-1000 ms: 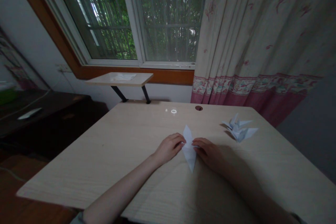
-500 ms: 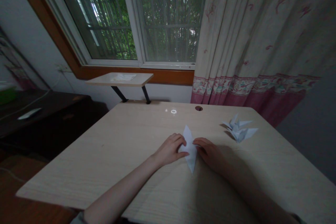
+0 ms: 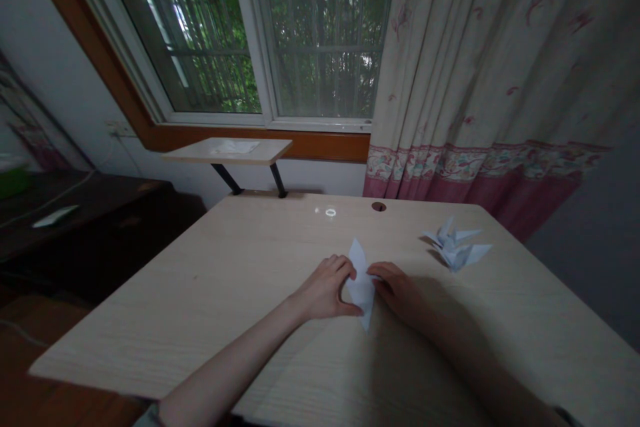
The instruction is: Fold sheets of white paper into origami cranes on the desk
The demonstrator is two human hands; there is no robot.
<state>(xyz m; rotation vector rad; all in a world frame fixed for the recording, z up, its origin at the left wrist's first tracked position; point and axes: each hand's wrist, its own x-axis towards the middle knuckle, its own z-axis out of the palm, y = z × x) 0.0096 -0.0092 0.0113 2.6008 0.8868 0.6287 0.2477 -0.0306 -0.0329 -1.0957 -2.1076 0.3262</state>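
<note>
A white folded paper [image 3: 359, 280], a narrow diamond with pointed ends, lies on the pale wooden desk between my hands. My left hand [image 3: 327, 287] holds its left side, fingertips at the upper edge and the thumb lower down near the bottom point. On the opposite side, my right hand [image 3: 395, 287] pinches the paper's right edge between thumb and fingers. To the right of my hands stand folded paper cranes [image 3: 455, 250], close together so that they overlap in view.
The desk [image 3: 240, 260] has a round cable hole [image 3: 379, 207] at its back edge. A raised shelf [image 3: 190, 153] at the back left bears white paper [image 3: 235, 146]. Behind are a window and a patterned curtain [image 3: 465, 80]. A dark table [image 3: 115, 203] stands left.
My left thumb has slid down along the paper toward its lower point, widening the gap to my left fingers. My right hand and the cranes have stayed in place.
</note>
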